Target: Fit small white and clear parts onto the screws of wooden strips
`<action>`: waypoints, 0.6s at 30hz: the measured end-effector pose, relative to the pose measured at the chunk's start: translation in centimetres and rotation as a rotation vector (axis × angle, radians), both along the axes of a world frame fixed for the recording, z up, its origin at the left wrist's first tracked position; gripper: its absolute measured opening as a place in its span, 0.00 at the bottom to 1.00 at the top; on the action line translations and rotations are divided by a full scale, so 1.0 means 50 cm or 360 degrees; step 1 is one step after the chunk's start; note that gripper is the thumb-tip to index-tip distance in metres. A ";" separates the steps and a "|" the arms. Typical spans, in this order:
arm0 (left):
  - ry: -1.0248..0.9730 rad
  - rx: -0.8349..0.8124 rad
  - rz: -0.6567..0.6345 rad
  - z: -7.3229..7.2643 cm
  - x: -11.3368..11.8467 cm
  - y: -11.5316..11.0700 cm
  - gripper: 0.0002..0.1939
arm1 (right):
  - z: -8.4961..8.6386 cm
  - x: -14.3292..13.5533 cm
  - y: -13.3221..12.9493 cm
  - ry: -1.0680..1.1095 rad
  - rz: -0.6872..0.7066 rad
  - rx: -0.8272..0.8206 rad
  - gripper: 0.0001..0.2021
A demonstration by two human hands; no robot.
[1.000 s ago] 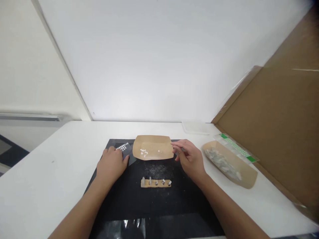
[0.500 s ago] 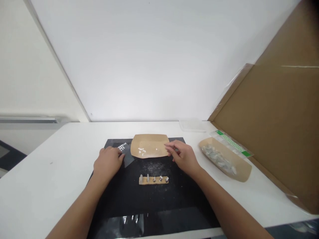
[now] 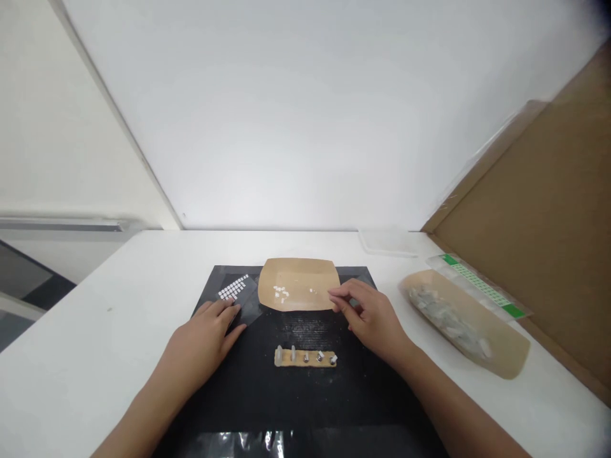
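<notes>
My left hand lies fairly flat with thumb and fingers apart, its fingertips on the lower edge of a clear sheet bearing rows of small white dots. My right hand has thumb and index finger pinched together at the right edge of a shallow tan paper tray. Whatever is in the pinch is too small to make out. Several small white bits lie in that tray. Nearer me, a short tan strip carries a row of small upright pieces, some pale, some metallic.
A black mat lies under the work on a white table. At right are a tan paper tray of translucent pieces and a green-and-clear sheet. A clear plastic lid lies at the back. Cardboard stands along the right.
My left hand has slid down off the dotted sheet's upper part, so more white dots show. My right hand stays pinched by the tray's right edge. The camera view has shifted slightly.
</notes>
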State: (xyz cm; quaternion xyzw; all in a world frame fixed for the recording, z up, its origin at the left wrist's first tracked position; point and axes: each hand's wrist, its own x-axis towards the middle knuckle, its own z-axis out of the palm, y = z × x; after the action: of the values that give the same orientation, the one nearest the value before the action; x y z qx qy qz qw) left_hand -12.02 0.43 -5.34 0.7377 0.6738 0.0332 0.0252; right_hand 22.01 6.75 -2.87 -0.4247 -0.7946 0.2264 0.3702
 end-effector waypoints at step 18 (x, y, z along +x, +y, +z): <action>0.0097 0.0080 0.0463 -0.013 -0.019 0.004 0.42 | -0.011 0.012 0.005 -0.0124 0.0116 0.0096 0.06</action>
State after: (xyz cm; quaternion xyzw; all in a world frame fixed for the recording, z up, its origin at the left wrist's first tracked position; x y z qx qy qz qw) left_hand -12.94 0.65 -6.00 0.6333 0.7730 0.0311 -0.0188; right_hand 22.60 6.98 -3.42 -0.3927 -0.8298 0.1990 0.3430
